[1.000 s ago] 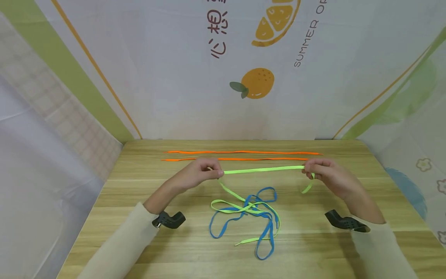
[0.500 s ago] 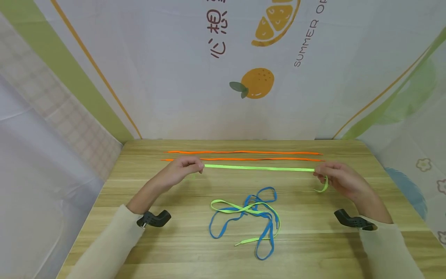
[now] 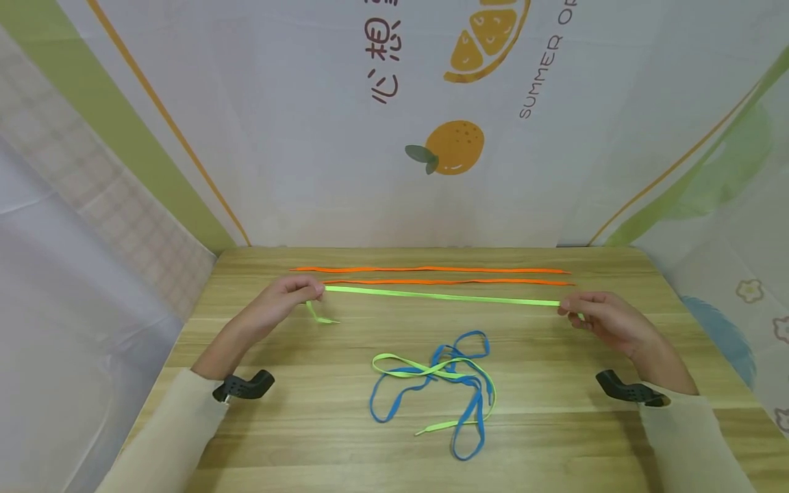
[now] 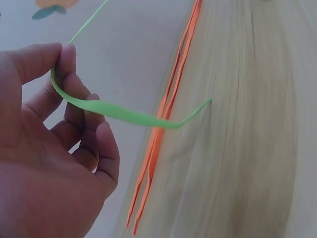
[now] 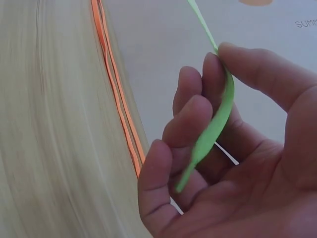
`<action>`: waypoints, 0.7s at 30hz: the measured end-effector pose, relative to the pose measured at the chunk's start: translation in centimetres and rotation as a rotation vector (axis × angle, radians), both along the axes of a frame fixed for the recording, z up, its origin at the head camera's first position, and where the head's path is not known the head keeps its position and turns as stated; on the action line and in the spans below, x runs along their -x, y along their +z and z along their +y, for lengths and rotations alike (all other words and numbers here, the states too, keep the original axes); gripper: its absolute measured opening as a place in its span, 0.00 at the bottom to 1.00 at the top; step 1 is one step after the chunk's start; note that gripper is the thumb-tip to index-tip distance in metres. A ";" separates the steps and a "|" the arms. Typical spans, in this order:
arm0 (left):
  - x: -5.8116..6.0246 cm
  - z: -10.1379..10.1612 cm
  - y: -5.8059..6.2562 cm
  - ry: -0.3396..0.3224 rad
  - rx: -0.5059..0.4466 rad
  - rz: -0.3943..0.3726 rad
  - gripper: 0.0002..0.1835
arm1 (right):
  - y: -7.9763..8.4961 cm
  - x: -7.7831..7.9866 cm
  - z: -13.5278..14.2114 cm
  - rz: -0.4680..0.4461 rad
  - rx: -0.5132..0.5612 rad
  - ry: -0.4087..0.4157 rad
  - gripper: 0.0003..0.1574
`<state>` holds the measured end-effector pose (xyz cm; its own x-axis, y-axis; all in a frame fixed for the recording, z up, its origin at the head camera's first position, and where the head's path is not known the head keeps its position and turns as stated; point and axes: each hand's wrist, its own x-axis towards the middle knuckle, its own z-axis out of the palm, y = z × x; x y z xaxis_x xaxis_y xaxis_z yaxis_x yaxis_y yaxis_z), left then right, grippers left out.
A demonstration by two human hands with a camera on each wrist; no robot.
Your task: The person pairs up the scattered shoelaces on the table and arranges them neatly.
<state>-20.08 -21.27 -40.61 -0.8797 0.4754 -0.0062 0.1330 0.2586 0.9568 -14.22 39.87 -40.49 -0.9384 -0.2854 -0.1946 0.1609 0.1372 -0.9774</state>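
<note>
Green lace (image 3: 442, 296) held straight
Left hand (image 3: 277, 305) at nine o'clock, right hand (image 3: 607, 322) at three, both pinch it thumb to finger; blue lace (image 3: 414, 387) at six.

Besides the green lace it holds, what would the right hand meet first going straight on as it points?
Probably the nearer orange lace; the right hand might pass above it, as depth is unclear.
</note>
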 end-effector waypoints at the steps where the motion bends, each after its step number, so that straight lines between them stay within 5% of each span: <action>1: 0.0 -0.2 0.0 0.008 0.004 -0.005 0.12 | 0.0 0.0 0.1 -0.002 0.021 -0.001 0.22; 11: -0.3 -1.7 0.1 0.078 0.033 -0.033 0.14 | -0.5 0.3 1.2 0.010 0.094 0.013 0.24; 21: 0.0 -3.1 0.0 0.125 0.107 -0.044 0.17 | -0.8 0.3 1.9 -0.050 0.067 -0.120 0.24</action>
<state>-20.03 -24.40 -40.66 -0.9299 0.3565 -0.0907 0.0518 0.3711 0.9272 -14.50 41.79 -41.32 -0.9563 -0.1857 -0.2258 0.2206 0.0490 -0.9741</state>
